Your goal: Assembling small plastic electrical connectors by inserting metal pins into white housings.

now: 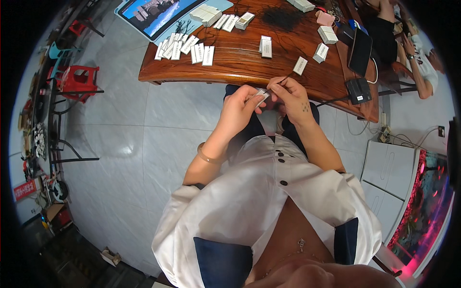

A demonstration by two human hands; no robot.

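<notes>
Just off the table's near edge, my left hand [238, 106] pinches a small white tag [262, 95] between thumb and fingers. My right hand [294, 100] is close beside it, its fingertips closed on a thin dark cord [285, 78]. That cord appears to run up to another white tag [300, 66] lying near the table edge. Whether the cord also passes through the tag in my left hand is too small to tell. Farther up the wooden table [225, 67] are a short stack of tags [265, 47] and a tangled heap of black cords [282, 18].
Loose tags with cords [176, 47] spread at the table's left, below a tablet [152, 17]. Bundled tags [205, 15] lie behind. At the right are a phone [359, 52], a black box [358, 90] and another person [420, 57]. A red stool [80, 81] stands left.
</notes>
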